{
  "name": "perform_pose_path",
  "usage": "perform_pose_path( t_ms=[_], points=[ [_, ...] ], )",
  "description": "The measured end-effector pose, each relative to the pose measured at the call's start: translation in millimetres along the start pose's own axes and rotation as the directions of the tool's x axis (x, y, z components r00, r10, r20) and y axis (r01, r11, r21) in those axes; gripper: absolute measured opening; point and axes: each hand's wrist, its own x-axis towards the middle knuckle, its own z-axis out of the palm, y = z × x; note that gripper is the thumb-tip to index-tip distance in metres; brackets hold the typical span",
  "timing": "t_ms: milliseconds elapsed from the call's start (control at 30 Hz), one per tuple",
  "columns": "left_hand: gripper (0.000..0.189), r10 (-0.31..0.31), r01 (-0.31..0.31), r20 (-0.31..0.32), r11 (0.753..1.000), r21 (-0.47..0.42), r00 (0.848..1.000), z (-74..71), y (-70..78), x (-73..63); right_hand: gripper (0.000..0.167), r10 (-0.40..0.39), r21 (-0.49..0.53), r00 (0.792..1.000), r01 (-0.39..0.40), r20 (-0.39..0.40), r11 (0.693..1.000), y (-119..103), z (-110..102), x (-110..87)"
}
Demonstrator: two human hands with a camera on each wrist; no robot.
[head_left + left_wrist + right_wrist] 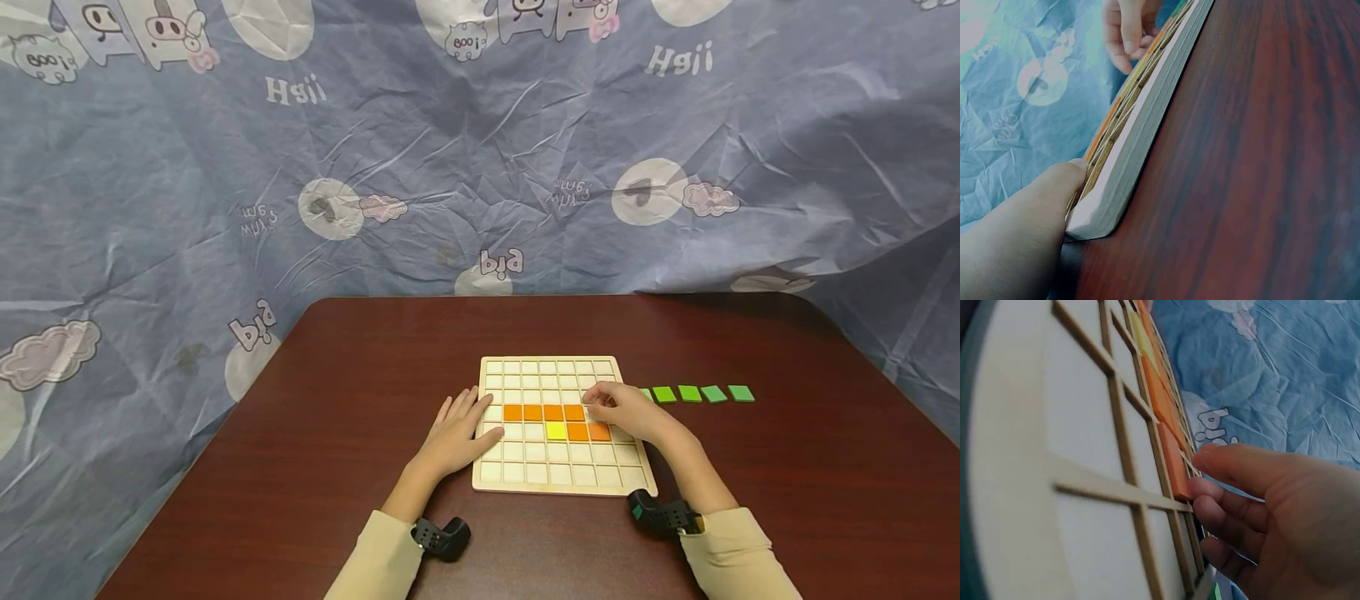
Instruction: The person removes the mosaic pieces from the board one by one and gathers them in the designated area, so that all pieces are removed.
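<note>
A pale wooden grid board (517, 473) lies on the table. My left hand (452, 442) rests spread on its left edge, thumb and fingertips touching the frame. In the left wrist view the thumb (1047, 190) lies against the board's corner. Over the middle right cells is my right hand (624, 407), fingers loosely bent. The right wrist view shows its fingertips (1210, 509) beside an orange tile (1174, 462), with no tile visible between them. Orange tiles (532, 413) fill part of one row; a yellow tile (556, 431) and two orange ones sit in the row nearer me.
Several green tiles (690, 393) lie in a line to the right of the board, the leftmost partly behind my right hand. The dark brown table (360, 367) reaches back to a blue printed cloth (420, 167) hanging behind it.
</note>
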Motion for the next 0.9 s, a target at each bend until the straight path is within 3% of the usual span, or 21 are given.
perform_pose_path(
  t_ms=[200,500,900],
  points=[
    [0.066,-0.003,0.003,0.005,1.0,0.012,1.0,0.9,-0.1,0.8,0.016,-0.028,-0.045,0.999,0.026,-0.029,0.999,-4,8,1.4],
    [0.065,-0.003,0.003,0.003,1.0,0.008,1.0,-0.9,1.1,-0.9,0.01,-0.082,-0.031,0.996,0.08,-0.047,0.996,-3,11,1.7],
    [0.065,0.004,-0.004,-0.002,1.0,0.004,1.0,-0.6,0.2,-0.7,0.017,-0.021,0.068,0.999,0.024,-0.049,0.997,2,15,2.1]
  ],
)
